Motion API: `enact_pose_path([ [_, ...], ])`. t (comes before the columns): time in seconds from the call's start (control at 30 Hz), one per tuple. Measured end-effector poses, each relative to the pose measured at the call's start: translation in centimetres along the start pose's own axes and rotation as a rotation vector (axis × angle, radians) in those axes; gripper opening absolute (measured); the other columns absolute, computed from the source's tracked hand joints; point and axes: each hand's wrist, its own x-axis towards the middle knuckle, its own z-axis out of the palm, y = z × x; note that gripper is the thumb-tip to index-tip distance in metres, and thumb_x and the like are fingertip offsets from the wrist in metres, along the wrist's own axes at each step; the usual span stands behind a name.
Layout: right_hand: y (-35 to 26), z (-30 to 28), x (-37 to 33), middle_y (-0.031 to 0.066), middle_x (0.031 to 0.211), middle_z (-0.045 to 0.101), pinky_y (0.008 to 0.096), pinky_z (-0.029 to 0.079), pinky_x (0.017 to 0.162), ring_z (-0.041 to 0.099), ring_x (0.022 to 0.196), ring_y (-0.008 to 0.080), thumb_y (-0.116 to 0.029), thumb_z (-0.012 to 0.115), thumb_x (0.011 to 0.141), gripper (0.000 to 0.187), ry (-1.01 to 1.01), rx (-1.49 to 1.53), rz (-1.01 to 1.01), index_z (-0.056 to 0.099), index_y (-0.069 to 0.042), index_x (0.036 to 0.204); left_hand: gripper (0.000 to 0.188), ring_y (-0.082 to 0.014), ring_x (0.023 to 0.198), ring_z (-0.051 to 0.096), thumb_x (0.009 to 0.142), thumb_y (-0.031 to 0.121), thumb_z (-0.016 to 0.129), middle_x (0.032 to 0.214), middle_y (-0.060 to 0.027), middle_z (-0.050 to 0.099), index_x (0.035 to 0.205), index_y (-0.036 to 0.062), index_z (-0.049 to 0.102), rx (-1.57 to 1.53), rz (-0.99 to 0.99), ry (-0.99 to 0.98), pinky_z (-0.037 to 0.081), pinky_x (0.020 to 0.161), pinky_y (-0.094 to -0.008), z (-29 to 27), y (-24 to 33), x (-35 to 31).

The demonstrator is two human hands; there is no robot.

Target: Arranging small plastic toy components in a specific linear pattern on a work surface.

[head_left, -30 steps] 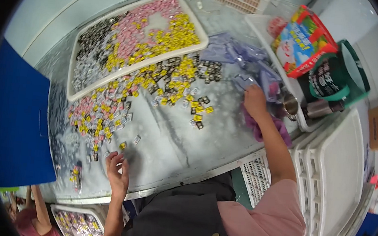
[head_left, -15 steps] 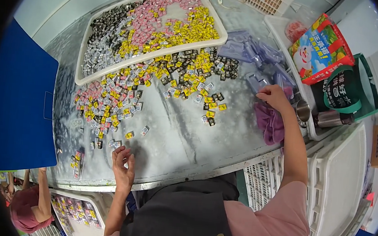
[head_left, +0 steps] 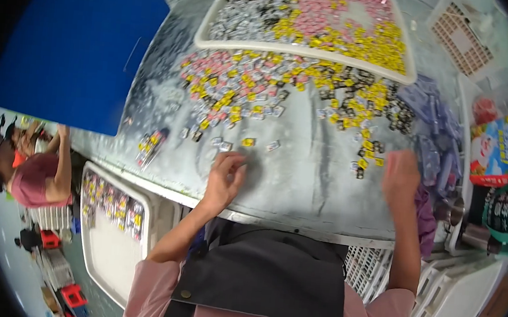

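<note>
My left hand (head_left: 226,180) hovers over the near middle of the metal-topped table (head_left: 287,191), its fingers loosely curled and apart, with nothing visible in them. Just beyond its fingertips lie a small yellow piece (head_left: 248,142) and a few small white pieces (head_left: 274,145). My right hand (head_left: 401,177) is smeared by motion at the right, beside a small cluster of yellow and black pieces (head_left: 367,150); whether it holds anything does not show. Right of it lies a pile of clear purplish plastic bags (head_left: 434,135), with a purple cloth (head_left: 424,215) below.
A white tray (head_left: 311,53) of sorted black, white, pink and yellow pieces stands at the back. Loose mixed pieces (head_left: 236,90) spread before it. A blue panel (head_left: 76,46) rises at left. Below, a tray (head_left: 106,260) holds filled packs. A person (head_left: 41,176) works at far left.
The view has swung, shifting the scene rightward. My right hand has left the plastic bags and come back toward the cluster of pieces. My left hand stays near the loose pieces.
</note>
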Motion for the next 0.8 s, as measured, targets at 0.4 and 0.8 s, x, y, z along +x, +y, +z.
enact_pose_path([
  [0.4,-17.5,3.8,-0.7,0.0132,0.086,0.055,0.0426,0.051,0.068,0.060,0.080,0.0314,0.000,0.065,0.086,0.009,-0.284,0.752,-0.205,0.059,-0.001,0.093,0.036,-0.0166,0.086,0.068,0.106,0.026,0.055,0.102,-0.0110,0.069,0.128,-0.0027,0.059,-0.772,-0.336,-0.178,0.058,0.077,-0.0304,3.0,1.5,-0.3],
  [0.8,-19.0,2.7,0.0,0.0095,0.062,0.058,0.0339,0.041,0.049,0.052,0.049,0.0183,-0.014,0.072,0.092,0.023,-0.406,1.164,0.214,0.055,-0.002,0.082,0.040,-0.0144,0.097,0.066,0.107,0.024,0.053,0.118,-0.0090,0.065,0.137,-0.0015,0.053,-0.837,-0.326,-0.209,0.058,0.084,-0.0311,3.9,3.2,-1.3],
])
